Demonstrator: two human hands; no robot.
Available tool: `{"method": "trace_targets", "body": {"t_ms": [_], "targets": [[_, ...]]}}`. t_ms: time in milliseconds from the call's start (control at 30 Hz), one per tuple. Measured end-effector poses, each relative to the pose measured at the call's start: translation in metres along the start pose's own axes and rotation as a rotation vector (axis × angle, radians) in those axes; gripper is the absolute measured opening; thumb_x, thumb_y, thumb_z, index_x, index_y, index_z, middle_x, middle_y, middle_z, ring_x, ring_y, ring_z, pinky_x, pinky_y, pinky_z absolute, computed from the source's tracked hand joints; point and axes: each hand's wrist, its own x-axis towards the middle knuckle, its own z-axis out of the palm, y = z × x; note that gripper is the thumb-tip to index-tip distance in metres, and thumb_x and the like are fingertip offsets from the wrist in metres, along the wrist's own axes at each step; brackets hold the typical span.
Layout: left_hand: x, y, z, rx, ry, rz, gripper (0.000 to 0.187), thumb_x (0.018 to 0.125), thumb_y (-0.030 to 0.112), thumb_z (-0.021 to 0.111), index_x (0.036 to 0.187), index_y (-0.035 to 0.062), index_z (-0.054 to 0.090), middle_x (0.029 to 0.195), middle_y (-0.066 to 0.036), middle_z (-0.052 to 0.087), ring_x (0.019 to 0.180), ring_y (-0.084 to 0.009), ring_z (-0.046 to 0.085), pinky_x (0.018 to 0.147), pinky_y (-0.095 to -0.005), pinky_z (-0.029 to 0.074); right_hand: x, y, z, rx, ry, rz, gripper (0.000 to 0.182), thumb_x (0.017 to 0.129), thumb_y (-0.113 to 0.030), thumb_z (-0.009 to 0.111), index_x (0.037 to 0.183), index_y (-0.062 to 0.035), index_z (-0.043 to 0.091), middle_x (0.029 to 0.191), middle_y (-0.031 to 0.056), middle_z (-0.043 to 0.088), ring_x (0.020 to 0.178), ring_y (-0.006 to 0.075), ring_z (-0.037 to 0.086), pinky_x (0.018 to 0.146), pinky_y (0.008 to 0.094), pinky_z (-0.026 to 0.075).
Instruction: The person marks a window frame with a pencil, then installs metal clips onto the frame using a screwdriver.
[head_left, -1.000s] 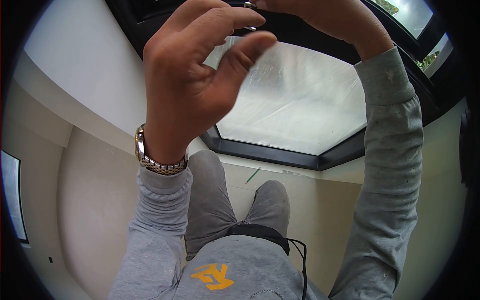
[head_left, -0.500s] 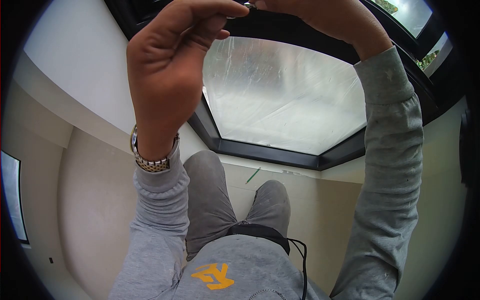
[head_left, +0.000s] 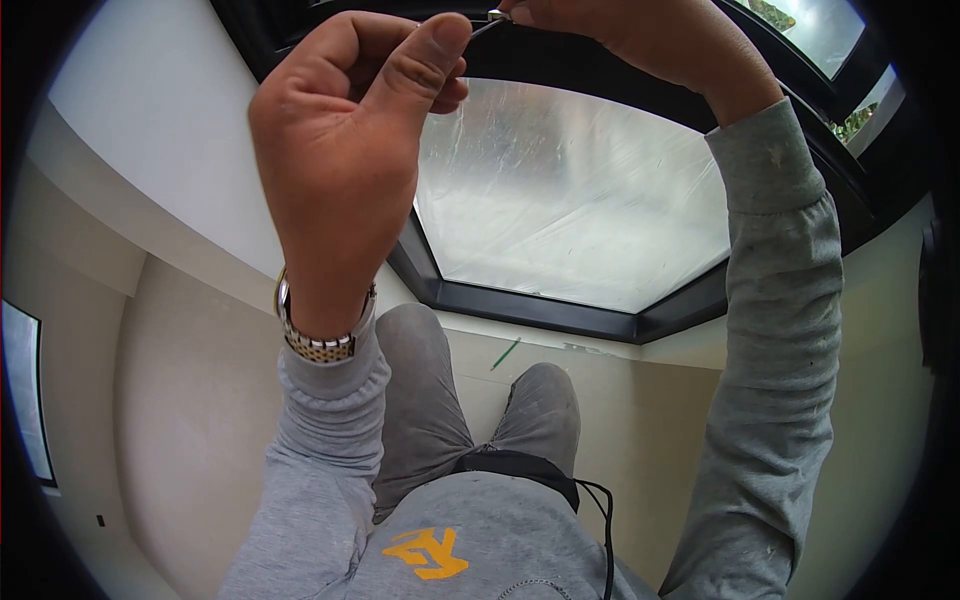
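Observation:
My left hand (head_left: pixel 350 130) is raised at the top of the view, fingers curled and thumb pressed over a thin metal rod (head_left: pixel 486 28). Only a short length of the rod shows beyond the thumb, so its kind cannot be told. Close to its far end, my right hand (head_left: pixel 625 35) pinches a small shiny metal piece (head_left: pixel 497 15), partly cut off by the top edge. Both hands are in front of the black window frame (head_left: pixel 600 88), above the hazy glass pane (head_left: pixel 570 190).
A green pencil-like stick (head_left: pixel 505 354) lies on the pale floor below the window, near my knees. On the left runs a white wall (head_left: pixel 160 120). A second pane (head_left: pixel 815 30) shows at upper right. My left wrist wears a metal-band watch (head_left: pixel 320 343).
My left hand has turned and dropped slightly, its thumb now lying across the fingers. More of the thin metal rod shows between the hands. My right hand has barely moved.

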Motion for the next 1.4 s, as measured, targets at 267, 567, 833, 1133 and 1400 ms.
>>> {"method": "trace_targets", "body": {"t_ms": [267,567,833,1133,1400], "targets": [[0.014,0.0,0.002,0.435,-0.012,0.664,0.012,0.097,0.008,0.069,0.106,0.0035,0.076,0.095,-0.006,0.075,0.085,-0.0137,0.072,0.075,-0.025,0.057,-0.001,0.011,0.006,0.073,0.034,0.038,0.025,0.094,-0.022,0.068,0.106,-0.0013,0.078,0.096,0.0171,0.075,0.088,0.0263,0.072,0.086,0.0378,0.056],[-0.001,-0.006,0.006,0.208,-0.055,0.321,0.013,0.097,0.006,0.07,0.108,0.0035,0.075,0.097,-0.005,0.073,0.082,-0.0113,0.068,0.074,-0.023,0.054,-0.006,-0.008,-0.008,0.126,-0.038,0.172,0.024,0.093,-0.02,0.068,0.104,-0.0008,0.077,0.094,0.018,0.075,0.086,0.0279,0.071,0.085,0.0387,0.055],[0.0,-0.001,0.003,0.254,-0.082,0.391,0.022,0.097,0.004,0.068,0.118,-0.0005,0.071,0.104,-0.013,0.075,0.1,-0.0205,0.073,0.087,-0.0301,0.06,-0.001,0.012,0.003,0.076,0.014,0.016,0.025,0.093,-0.02,0.067,0.106,-0.0015,0.077,0.096,0.0174,0.075,0.087,0.0272,0.071,0.086,0.0381,0.055],[0.003,-0.016,-0.005,-0.164,-0.166,0.223,0.023,0.099,0.004,0.063,0.12,-0.0017,0.069,0.105,-0.015,0.075,0.098,-0.0222,0.074,0.089,-0.0353,0.062,-0.005,0.003,-0.002,0.122,-0.009,0.061,0.024,0.093,-0.019,0.067,0.105,-0.0012,0.077,0.093,0.0168,0.075,0.086,0.0264,0.071,0.085,0.0375,0.055],[0.008,-0.02,-0.004,-0.242,-0.177,0.19,0.02,0.104,0.011,0.058,0.114,-0.0011,0.07,0.101,-0.014,0.074,0.091,-0.0208,0.074,0.085,-0.0355,0.062,-0.006,0.004,-0.001,0.099,0.02,-0.017,0.024,0.094,-0.019,0.067,0.105,-0.0017,0.078,0.094,0.0167,0.075,0.089,0.0264,0.071,0.086,0.0371,0.055]]}}
